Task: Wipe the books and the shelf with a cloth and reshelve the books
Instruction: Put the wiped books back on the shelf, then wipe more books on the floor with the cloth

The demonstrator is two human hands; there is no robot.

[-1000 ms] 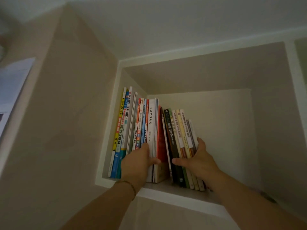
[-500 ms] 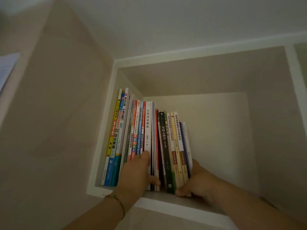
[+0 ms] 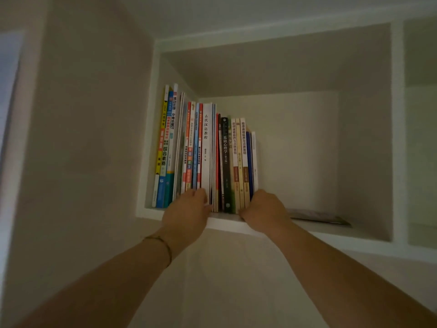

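A row of thin, colourful paperback books (image 3: 205, 152) stands upright at the left of a white recessed wall shelf (image 3: 331, 235). Both hands reach up to the row's bottom edge — the left hand (image 3: 186, 211) lies against the middle spines, fingers fairly straight; the right hand (image 3: 266, 210) cups the row's right end, fingers curled round the outermost books.

A white shelf (image 3: 236, 223) niche fills the centre and right of the frame. A row of books (image 3: 205, 152) stands upright on its floor, packed against the left wall, spines outward. At lower right of the niche a thin flat item (image 3: 316, 217) lies on the floor, apart from the row.
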